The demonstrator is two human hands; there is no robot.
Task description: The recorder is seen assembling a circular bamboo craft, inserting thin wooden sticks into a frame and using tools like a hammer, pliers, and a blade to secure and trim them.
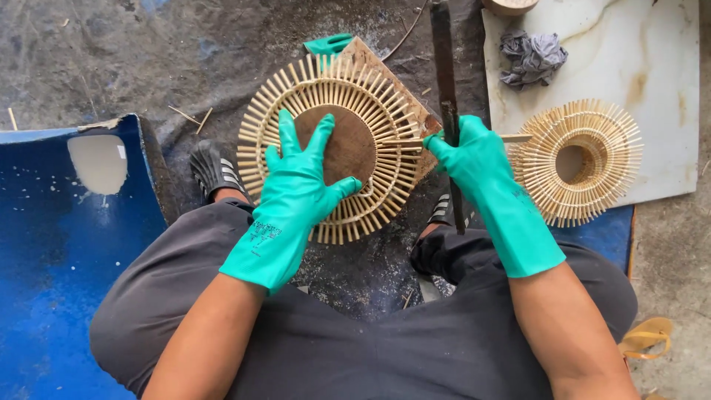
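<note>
Dusty floor; left hand (300, 174) presses bamboo ring (337, 137).

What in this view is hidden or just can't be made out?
Head view:
- Wooden disc centre: covered by left hand.
- Dark blade: top cut by the frame edge; the grip sits inside right hand.
- Round object at top edge: mostly cut off.
- Feet: hidden under knees.
</note>
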